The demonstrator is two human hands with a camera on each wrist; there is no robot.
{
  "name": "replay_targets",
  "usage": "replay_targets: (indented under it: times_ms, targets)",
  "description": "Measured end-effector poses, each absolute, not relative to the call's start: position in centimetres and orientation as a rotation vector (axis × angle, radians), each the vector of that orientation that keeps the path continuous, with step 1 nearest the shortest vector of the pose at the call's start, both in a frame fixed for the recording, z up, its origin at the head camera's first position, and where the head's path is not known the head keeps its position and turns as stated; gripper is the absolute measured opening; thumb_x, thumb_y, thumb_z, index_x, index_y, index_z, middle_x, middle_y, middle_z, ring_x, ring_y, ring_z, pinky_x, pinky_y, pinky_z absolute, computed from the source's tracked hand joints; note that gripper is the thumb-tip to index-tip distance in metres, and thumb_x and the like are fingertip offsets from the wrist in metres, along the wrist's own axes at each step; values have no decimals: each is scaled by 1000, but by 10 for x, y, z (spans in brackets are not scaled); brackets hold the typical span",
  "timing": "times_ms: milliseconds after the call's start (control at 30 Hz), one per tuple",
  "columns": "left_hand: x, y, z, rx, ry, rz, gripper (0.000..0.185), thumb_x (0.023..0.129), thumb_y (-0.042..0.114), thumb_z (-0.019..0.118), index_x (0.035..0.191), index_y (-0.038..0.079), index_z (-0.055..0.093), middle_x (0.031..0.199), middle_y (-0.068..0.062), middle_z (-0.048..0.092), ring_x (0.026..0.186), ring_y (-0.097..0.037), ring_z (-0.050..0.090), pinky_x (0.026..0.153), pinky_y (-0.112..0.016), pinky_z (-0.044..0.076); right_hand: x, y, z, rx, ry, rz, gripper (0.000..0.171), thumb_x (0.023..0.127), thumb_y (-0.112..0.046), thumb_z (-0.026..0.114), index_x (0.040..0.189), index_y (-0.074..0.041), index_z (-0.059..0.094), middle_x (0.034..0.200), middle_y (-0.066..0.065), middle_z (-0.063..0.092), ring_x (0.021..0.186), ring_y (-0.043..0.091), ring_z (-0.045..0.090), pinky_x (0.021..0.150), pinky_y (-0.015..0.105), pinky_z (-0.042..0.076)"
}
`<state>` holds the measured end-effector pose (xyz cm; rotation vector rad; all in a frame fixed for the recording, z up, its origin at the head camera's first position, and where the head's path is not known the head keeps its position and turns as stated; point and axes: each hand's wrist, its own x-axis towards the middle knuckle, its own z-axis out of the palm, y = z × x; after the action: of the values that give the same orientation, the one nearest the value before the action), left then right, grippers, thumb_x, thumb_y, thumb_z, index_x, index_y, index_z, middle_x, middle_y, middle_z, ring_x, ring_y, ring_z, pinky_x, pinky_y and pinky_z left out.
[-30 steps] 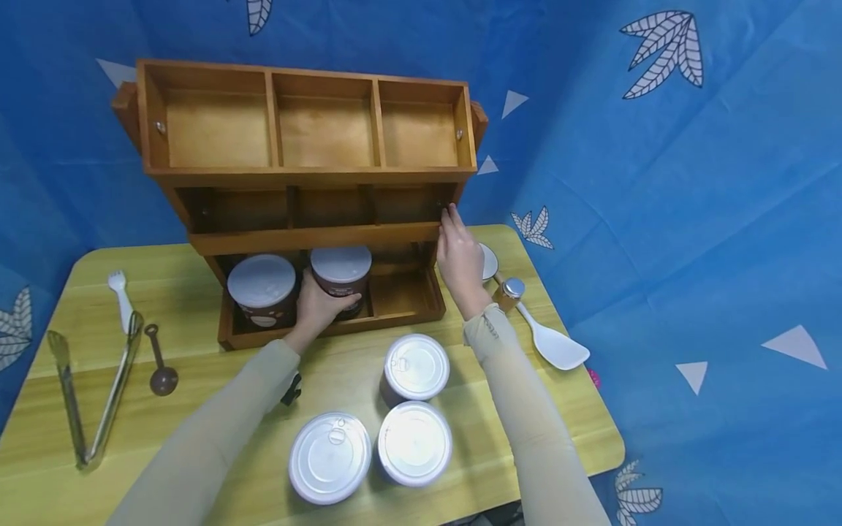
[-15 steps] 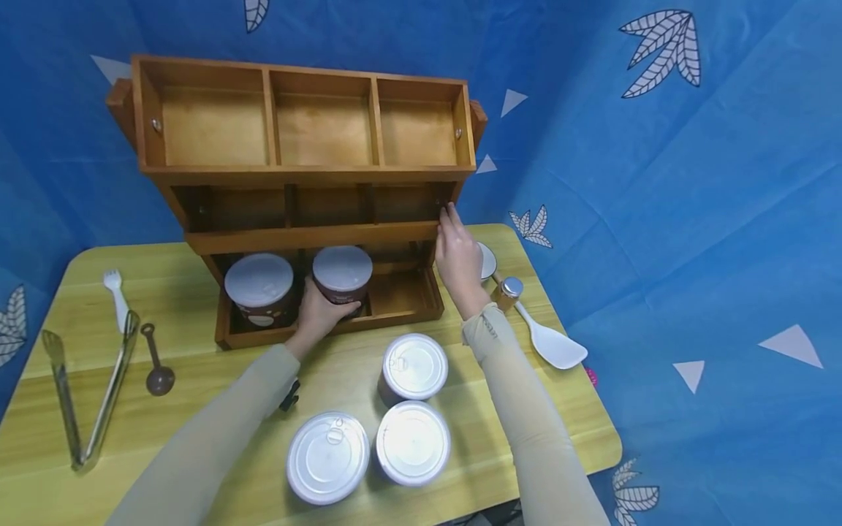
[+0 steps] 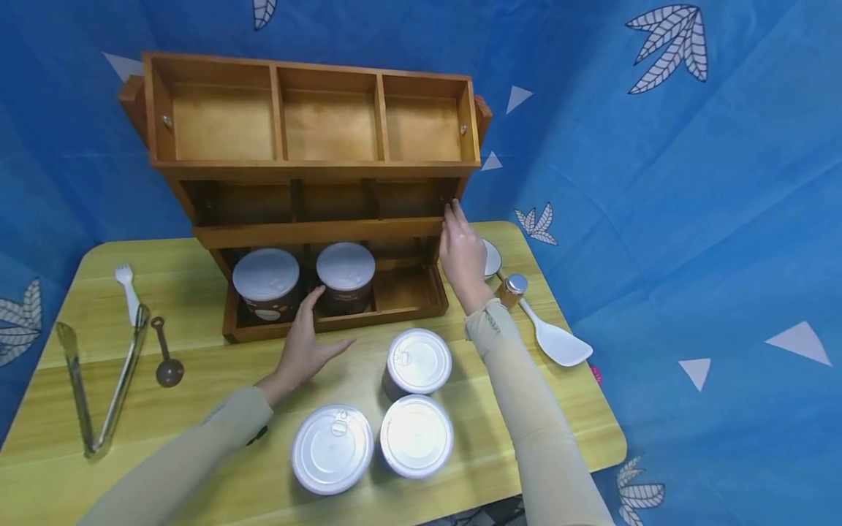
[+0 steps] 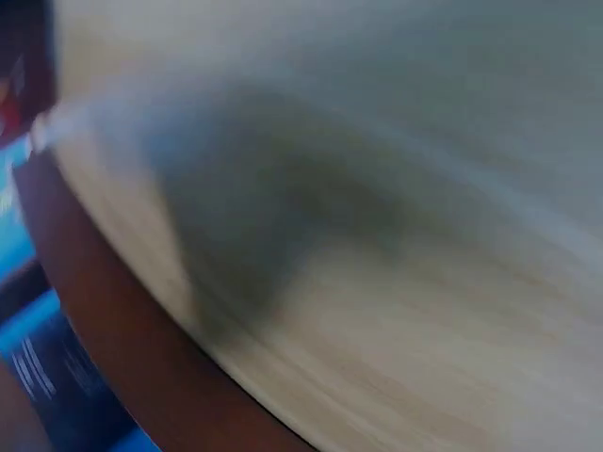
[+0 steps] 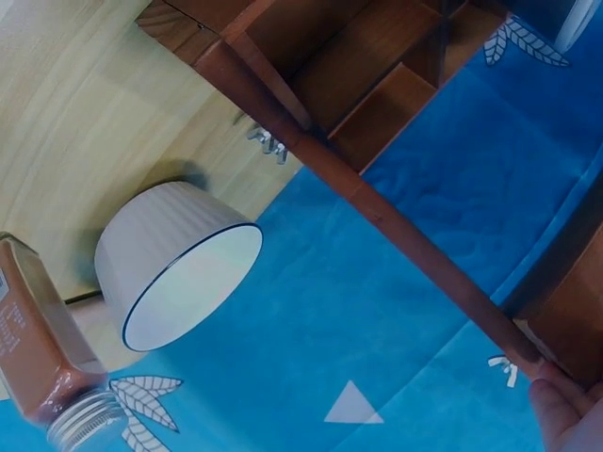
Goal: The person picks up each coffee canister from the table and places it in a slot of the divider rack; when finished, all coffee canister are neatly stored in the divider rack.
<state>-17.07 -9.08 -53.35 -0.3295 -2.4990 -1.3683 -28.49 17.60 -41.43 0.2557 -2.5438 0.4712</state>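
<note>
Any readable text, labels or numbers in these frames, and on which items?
None can be read.
Spice jar: the label carries print, too small and blurred to make out.
Brown canisters in the wooden rack: a pale label patch, illegible.
Left wrist view: wholly blurred.

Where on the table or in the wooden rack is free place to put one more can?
Free: the rack's bottom right compartment, beside the two cans; the table between the brown scoop and left hand. Crowded: the front, with three cans.

Blue leaf-print cloth (image 3: pixel 658 183) w/ white triangles behind & beside a yellow wood table (image 3: pixel 197 380), evenly lit.
</note>
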Motion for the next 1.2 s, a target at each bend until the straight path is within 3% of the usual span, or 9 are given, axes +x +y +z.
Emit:
replay_targets:
  times_ms: [233, 400, 533, 800, 933, 1200]
  targets:
    - [-153, -70, -542, -879, -2714, -1451, 109, 68, 30, 90, 153, 8, 26, 154, -17, 39, 140, -39, 40, 112, -58, 38, -283, 182, -414, 250, -2511, 469, 36, 103, -14, 47, 135, -1, 57, 146, 14, 53, 107, 36, 68, 79, 46, 59]
    - [-158, -50, -549, -1109, -2808, -1667, 111, 68, 31, 90, 153, 4, 25, 153, -17, 42, 141, -39, 41, 117, -56, 33, -283, 175, -412, 265, -2534, 471, 37, 103, -15, 46, 136, -2, 56, 147, 13, 52, 110, 35, 67, 81, 46, 59]
    - [-161, -39, -562, -1173, -2795, -1787, 112, 66, 32, 91, 154, 9, 25, 154, -13, 42, 144, -34, 38, 120, -53, 28, -283, 170, -412, 289, -2568, 459, 38, 103, -14, 46, 138, -2, 55, 147, 13, 51, 108, 34, 68, 78, 45, 60]
    - [-173, -18, -572, -1333, -2567, -2093, 117, 62, 19, 93, 155, 24, 22, 151, -2, 45, 143, -22, 40, 123, -47, 25, -283, 174, -413, 269, -2539, 442, 37, 102, -14, 48, 137, -4, 56, 147, 12, 52, 104, 34, 69, 72, 43, 60]
    - [-175, -12, -572, -1325, -2541, -2141, 117, 59, 15, 94, 153, 24, 26, 148, -1, 48, 141, -19, 42, 124, -42, 25, -284, 178, -414, 272, -2523, 436, 37, 102, -14, 48, 136, -3, 57, 146, 12, 53, 103, 34, 70, 71, 43, 60]
    - [-176, -11, -565, -1149, -2583, -2057, 117, 57, 18, 96, 152, 22, 29, 147, -1, 50, 140, -22, 45, 122, -45, 28, -282, 179, -412, 272, -2529, 427, 37, 102, -13, 49, 136, -3, 57, 146, 12, 53, 104, 33, 70, 72, 42, 60]
